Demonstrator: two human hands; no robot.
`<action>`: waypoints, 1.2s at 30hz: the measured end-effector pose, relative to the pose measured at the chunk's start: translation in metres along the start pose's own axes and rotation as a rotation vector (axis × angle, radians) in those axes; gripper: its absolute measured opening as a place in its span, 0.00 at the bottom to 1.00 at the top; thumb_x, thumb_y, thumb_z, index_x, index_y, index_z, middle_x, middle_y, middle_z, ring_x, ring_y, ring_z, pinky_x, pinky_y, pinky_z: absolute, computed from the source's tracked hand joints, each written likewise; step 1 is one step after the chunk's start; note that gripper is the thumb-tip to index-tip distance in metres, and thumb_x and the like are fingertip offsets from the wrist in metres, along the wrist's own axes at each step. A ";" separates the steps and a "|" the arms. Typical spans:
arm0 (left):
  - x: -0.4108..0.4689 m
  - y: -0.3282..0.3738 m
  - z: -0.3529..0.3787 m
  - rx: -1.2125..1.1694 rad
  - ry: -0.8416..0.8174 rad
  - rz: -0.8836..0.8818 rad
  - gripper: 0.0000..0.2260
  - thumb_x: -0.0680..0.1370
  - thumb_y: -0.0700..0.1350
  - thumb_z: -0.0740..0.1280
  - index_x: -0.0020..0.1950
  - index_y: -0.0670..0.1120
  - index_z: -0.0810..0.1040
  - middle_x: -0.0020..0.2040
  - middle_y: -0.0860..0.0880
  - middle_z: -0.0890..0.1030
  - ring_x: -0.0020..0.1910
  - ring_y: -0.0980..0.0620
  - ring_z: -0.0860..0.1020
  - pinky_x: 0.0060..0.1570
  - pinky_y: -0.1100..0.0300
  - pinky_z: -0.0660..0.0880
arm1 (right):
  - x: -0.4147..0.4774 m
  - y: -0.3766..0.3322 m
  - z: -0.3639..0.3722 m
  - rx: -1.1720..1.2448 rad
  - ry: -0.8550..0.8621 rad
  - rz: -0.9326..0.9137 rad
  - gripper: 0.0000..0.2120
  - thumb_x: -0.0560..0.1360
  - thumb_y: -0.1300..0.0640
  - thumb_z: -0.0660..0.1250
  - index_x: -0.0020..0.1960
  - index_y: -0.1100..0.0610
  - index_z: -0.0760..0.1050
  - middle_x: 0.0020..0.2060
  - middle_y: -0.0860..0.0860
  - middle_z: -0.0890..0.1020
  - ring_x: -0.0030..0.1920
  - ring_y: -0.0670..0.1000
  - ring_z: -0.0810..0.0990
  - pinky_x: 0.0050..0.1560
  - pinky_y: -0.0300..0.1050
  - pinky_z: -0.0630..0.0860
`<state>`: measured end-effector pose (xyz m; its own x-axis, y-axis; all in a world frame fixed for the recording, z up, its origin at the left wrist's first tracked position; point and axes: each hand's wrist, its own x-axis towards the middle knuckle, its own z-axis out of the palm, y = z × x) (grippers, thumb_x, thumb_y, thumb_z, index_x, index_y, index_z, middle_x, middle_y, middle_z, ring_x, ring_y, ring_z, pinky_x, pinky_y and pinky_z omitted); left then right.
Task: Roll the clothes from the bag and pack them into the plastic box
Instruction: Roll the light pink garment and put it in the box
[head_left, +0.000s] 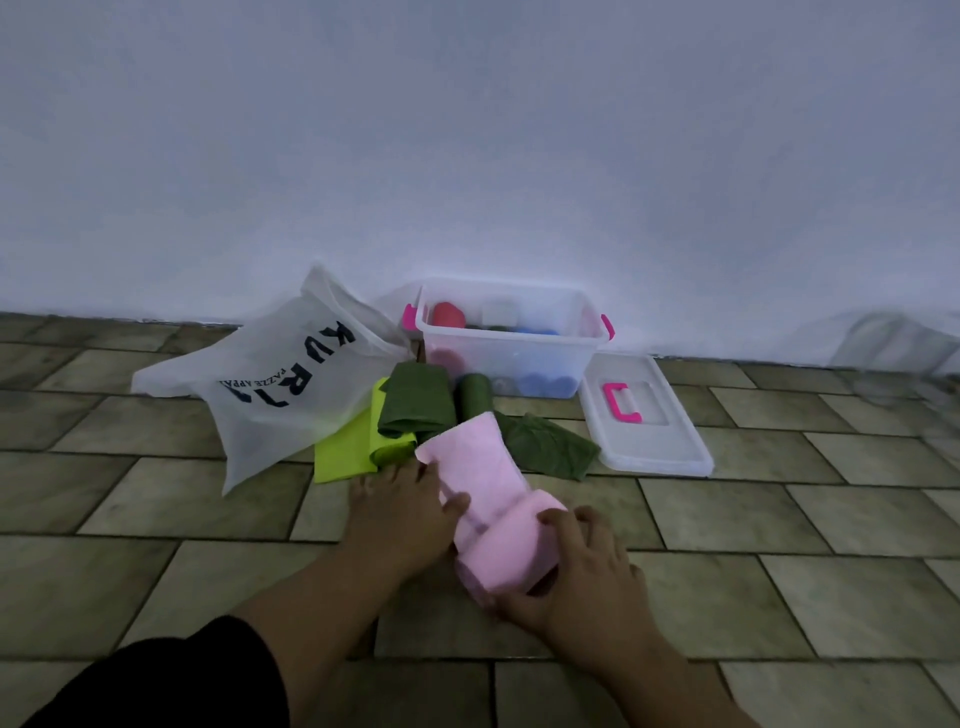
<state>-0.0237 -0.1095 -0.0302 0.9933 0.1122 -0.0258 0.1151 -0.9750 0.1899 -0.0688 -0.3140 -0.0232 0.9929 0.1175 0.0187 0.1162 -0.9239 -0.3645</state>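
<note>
A pink cloth (483, 483) lies on the tiled floor, its near end wound into a thick roll. My right hand (576, 571) curls round the right side of that roll. My left hand (405, 509) rests at the roll's left edge, thumb on the pink fabric. Behind it lie a dark green folded cloth (415, 400), a dark green roll (474, 396), a crumpled green cloth (550, 447) and a lime-yellow cloth (345, 452). The clear plastic box (519, 345) with pink handles stands against the wall and holds red, blue and green rolls. The white bag (280, 379) lies left.
The box's clear lid (670, 447) with a pink handle lies flat on the floor to the right of the box. A white wall rises right behind the box. A pale object sits at the far right edge by the wall.
</note>
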 end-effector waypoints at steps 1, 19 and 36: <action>-0.002 -0.001 -0.002 -0.030 0.046 -0.044 0.29 0.77 0.64 0.51 0.74 0.52 0.59 0.74 0.48 0.61 0.72 0.46 0.61 0.67 0.42 0.56 | 0.000 0.000 -0.003 0.021 0.009 0.007 0.50 0.51 0.20 0.59 0.69 0.40 0.57 0.70 0.49 0.61 0.69 0.53 0.64 0.61 0.52 0.69; 0.008 0.042 -0.008 -0.402 -0.481 0.136 0.28 0.80 0.62 0.47 0.76 0.49 0.59 0.77 0.48 0.59 0.75 0.49 0.56 0.73 0.56 0.52 | 0.018 -0.018 0.004 -0.223 0.004 -0.126 0.40 0.56 0.23 0.56 0.63 0.42 0.69 0.59 0.54 0.73 0.55 0.58 0.70 0.54 0.50 0.70; 0.014 0.041 -0.005 -0.080 -0.432 0.387 0.26 0.81 0.57 0.52 0.77 0.47 0.56 0.79 0.51 0.49 0.77 0.52 0.49 0.74 0.56 0.49 | 0.026 -0.002 -0.034 -0.291 -0.318 -0.248 0.20 0.69 0.44 0.66 0.60 0.39 0.69 0.58 0.46 0.76 0.62 0.54 0.70 0.69 0.65 0.53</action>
<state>-0.0048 -0.1466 -0.0178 0.8736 -0.3535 -0.3345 -0.2387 -0.9102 0.3385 -0.0424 -0.3217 0.0100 0.8829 0.4097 -0.2293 0.3950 -0.9122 -0.1087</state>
